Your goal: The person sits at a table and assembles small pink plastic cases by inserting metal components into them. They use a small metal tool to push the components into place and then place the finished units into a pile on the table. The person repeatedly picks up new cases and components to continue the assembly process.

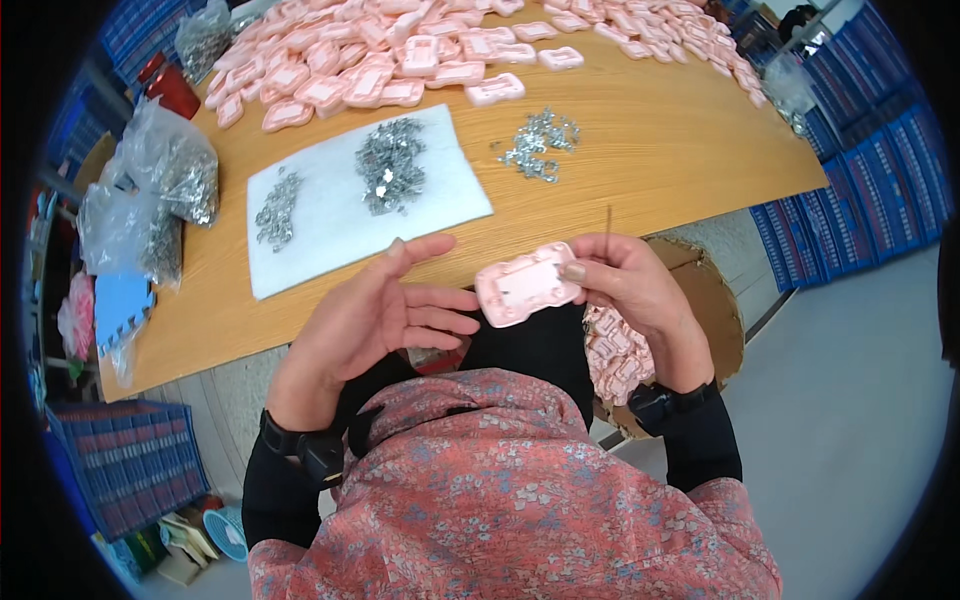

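Your right hand (636,290) pinches the right end of the pale-pink, rounded-rectangular plastic shell (530,284) by the brown wooden desk (690,150)'s near edge; the shell's long axis points toward your empty, spread left hand (352,312).

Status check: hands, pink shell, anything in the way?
Right hand pinching pink shell by its right end, thin rod jutting past the fingers. Left hand open at shell's left edge, contact unclear. Nothing seen blocking shell.
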Tool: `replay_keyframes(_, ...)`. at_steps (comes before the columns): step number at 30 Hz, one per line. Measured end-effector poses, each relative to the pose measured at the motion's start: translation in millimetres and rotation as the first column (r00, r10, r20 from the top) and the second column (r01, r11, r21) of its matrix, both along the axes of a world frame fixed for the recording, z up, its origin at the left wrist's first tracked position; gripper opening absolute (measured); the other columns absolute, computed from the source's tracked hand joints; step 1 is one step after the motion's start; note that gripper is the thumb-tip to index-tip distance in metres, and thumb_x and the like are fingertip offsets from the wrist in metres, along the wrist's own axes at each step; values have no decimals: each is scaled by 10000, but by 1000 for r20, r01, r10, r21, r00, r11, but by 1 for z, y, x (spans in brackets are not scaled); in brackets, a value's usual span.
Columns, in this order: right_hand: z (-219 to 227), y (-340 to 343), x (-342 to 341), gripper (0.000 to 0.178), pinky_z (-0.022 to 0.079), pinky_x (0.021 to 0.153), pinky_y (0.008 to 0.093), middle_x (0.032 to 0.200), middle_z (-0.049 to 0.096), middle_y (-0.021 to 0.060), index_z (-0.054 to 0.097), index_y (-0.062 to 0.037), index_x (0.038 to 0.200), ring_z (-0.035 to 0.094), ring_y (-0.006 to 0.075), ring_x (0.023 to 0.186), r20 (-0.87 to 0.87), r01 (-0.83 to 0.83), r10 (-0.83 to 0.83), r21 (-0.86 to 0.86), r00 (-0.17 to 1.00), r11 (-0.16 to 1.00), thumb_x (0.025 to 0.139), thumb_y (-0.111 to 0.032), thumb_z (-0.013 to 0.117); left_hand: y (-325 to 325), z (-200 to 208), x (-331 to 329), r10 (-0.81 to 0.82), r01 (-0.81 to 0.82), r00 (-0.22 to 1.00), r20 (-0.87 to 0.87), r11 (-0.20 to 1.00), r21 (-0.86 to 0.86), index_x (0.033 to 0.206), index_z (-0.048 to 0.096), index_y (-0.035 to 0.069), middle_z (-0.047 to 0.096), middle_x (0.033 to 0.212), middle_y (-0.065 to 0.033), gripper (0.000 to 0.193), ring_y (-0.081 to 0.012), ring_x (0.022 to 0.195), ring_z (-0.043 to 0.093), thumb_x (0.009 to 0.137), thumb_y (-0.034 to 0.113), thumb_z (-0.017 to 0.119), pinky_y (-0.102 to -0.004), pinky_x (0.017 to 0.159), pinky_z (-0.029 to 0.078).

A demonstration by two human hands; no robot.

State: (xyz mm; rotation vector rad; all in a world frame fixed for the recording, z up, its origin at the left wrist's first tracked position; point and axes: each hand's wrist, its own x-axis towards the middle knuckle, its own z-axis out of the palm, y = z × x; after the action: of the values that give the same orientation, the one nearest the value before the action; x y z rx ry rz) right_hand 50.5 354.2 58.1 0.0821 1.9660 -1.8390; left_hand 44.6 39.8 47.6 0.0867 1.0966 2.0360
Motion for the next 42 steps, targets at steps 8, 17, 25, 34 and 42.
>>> replay_keyframes(8,-54,138,58,227,349,497,187,780,603,-31,670,0,1082,468,28,580,20,350,-356,132,934,927,941,-178,663,-13,32,-30,28,-93,974,-225,956,-280,1417,436,12,662,1088,-192,505,-232,940,691,1078,380,372,-360,862,582)
replay_keyframes(17,-129,189,70,169,403,526,213,772,608,-25,684,-14,990,503,44,599,-299,599,-521,331,799,729,960,-178,651,-69,25,-162,-377,-714,572,-729,209,-668,1313,567,37,683,1071,-110,379,-221,954,661,972,202,585,-341,862,542)
replay_keyframes(25,-87,104,27,155,413,580,213,773,613,-20,653,-7,917,507,46,643,-372,491,-353,399,859,774,970,-149,625,-94,-19,-260,-812,-941,-57,-581,238,-240,1176,640,130,661,1097,-94,286,-321,1038,621,923,261,619,-436,902,516)
replay_keyframes(34,-25,39,0,143,424,621,202,817,620,-14,655,26,1041,522,40,686,-495,418,-206,366,844,832,971,-94,622,-104,5,-268,-687,-895,84,-722,266,-357,1181,669,107,688,1004,-137,293,-311,914,661,897,150,613,-431,814,531)
replay_keyframes(42,-10,-49,-67,140,481,652,308,797,632,100,673,4,982,604,201,712,-593,190,194,523,781,831,884,-94,698,-86,52,-163,198,-716,593,-780,574,-399,1292,581,-9,677,1020,-100,462,-172,887,670,924,271,612,-318,775,555)
